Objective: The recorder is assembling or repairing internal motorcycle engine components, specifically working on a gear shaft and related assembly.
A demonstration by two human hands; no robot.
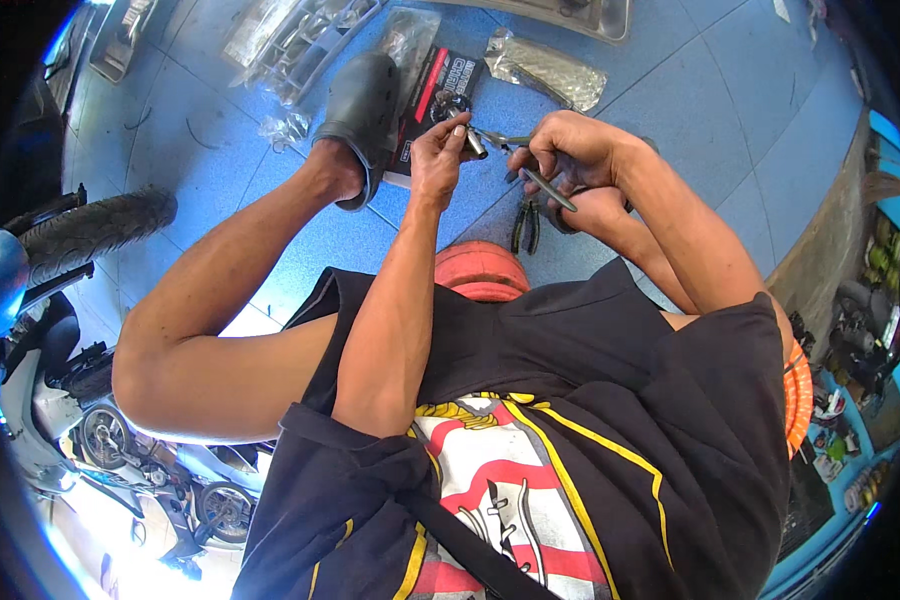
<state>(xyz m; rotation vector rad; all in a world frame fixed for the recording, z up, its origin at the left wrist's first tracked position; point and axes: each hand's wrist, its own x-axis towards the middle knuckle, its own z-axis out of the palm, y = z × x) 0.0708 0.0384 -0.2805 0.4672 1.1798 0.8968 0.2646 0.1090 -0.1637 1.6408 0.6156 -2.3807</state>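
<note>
My left hand (440, 155) pinches a small silver cylindrical metal part (475, 142) with a darker piece at its far end, held above a black and red box (415, 120). My right hand (580, 150) is closed around pliers with long grey handles (550, 188), their jaws reaching toward the part. I cannot tell whether they touch it. Below, black-handled pliers (525, 226) lie on the blue tiled floor between my feet.
Parts trays (300, 55), clear bags of metal pieces (545, 70) and a red round seat (475, 260) surround me. A grey clog (355, 115) is on my left foot. Motorcycles (100, 435) stand at left; a blue shelf with tools (890, 160) is at right.
</note>
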